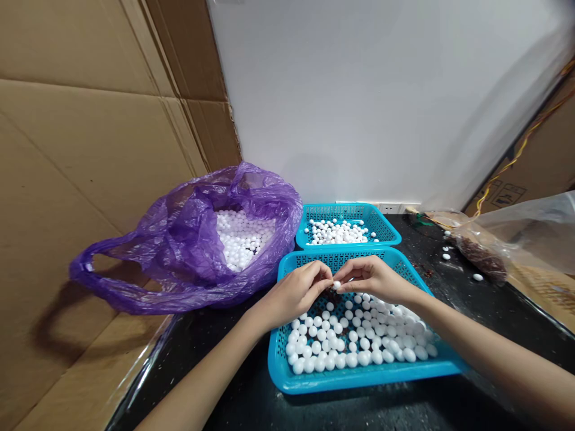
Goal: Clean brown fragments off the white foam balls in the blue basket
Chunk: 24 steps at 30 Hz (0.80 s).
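Note:
Over the near blue basket (359,383), my two hands meet fingertip to fingertip. My right hand (377,281) pinches a small white ball (336,285) between thumb and fingers. Closed in a pinch right beside that ball is my left hand (299,293); anything between its fingertips is too small to make out. Many loose white balls (365,344) lie below in the basket, thickest at its front and right. Under the fingers sits a patch of dark reddish-brown bits (331,296), partly hidden by the hands.
An open purple plastic bag (179,239) full of white balls stands at the left. Behind is a second blue basket (393,238) of smaller-looking white balls. A clear bag of brown bits (483,257) and stray balls (478,277) lie right. Cardboard (67,137) walls the left.

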Each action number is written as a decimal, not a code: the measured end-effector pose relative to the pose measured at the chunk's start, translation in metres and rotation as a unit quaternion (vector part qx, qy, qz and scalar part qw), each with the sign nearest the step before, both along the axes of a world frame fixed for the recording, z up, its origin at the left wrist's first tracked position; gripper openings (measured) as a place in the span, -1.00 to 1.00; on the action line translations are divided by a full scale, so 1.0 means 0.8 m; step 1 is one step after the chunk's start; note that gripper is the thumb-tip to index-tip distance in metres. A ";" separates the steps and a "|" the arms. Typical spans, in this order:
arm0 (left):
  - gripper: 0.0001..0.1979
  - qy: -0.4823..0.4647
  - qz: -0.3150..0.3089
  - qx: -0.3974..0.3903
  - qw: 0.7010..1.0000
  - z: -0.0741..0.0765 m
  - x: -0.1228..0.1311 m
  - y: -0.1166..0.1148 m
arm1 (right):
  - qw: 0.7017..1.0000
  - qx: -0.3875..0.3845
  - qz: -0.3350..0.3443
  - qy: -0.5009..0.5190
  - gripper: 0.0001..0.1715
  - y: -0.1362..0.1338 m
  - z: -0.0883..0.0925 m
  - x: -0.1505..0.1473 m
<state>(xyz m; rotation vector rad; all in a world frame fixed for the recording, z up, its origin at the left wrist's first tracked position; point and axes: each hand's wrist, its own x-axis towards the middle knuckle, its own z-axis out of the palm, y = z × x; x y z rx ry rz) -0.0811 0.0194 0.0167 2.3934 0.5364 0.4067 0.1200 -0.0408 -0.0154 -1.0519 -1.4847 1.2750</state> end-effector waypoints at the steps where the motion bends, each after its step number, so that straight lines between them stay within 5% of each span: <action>1: -0.85 -0.002 0.000 0.000 1.000 -0.001 0.000 0.000 | 1.000 -0.001 0.000 0.001 -0.72 0.000 0.000 0.000; 24: -0.86 -0.020 0.007 0.000 1.000 -0.004 -0.001 0.001 | 0.999 -0.028 -0.004 0.031 -0.78 -0.003 0.009 -0.006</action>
